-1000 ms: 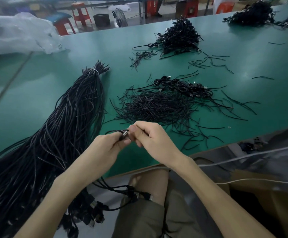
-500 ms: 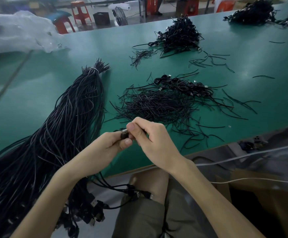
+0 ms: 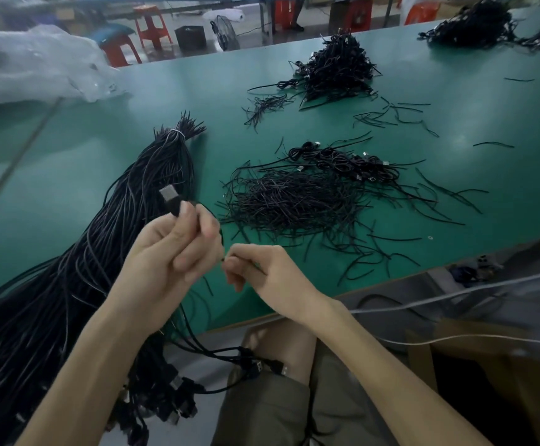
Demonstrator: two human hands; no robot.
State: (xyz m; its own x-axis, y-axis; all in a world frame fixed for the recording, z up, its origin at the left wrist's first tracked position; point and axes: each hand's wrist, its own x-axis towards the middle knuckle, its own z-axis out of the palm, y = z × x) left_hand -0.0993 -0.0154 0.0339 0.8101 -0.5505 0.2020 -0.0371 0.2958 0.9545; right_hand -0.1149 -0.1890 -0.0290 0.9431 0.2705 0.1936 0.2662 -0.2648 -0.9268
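Left hand [image 3: 172, 252] and right hand [image 3: 262, 275] tight around cable [image 3: 173, 206]

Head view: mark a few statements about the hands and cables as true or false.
1. The left hand grips a plug whose metal end points up. True.
2. The right hand lies flat on the table. False: its fingers pinch a thin black strand above the table's near edge.
3. A white band binds the big bundle near its far end. True.
4. The loose pile lies left of the bundle. False: it lies to the right of it.
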